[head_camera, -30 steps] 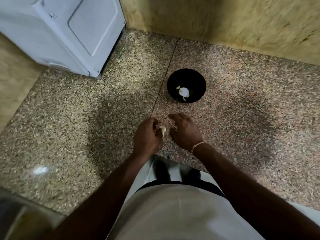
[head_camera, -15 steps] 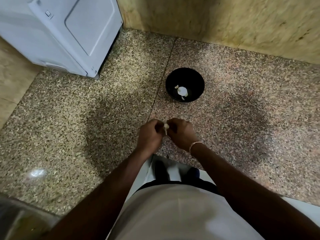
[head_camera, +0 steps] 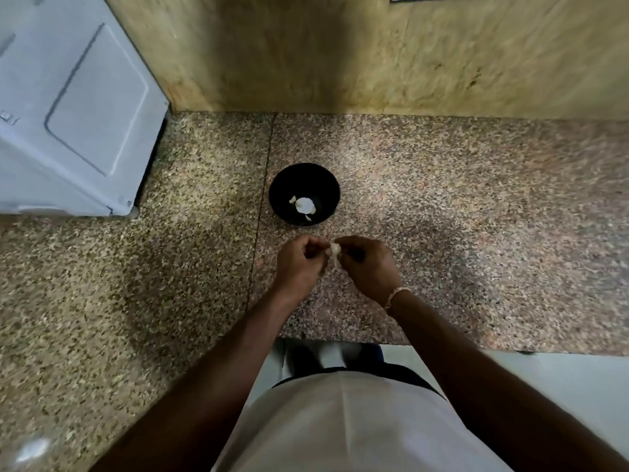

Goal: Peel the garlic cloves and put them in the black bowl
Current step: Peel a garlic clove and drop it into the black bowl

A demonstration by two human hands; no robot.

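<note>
Head view: garlic clove [head_camera: 335,251] pinched between left hand [head_camera: 299,264] and right hand [head_camera: 369,267].

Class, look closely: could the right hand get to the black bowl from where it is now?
Probably yes: the right hand, pinching the garlic clove, is just short of the black bowl, with only bare counter between them.

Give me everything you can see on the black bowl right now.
The black bowl is round, dark and plain, with a matte look; its material cannot be told. It stands upright on the speckled stone counter, beyond both hands, and neither hand touches it. At its bottom lie a few pale pieces, one larger and two small, probably garlic.
</note>
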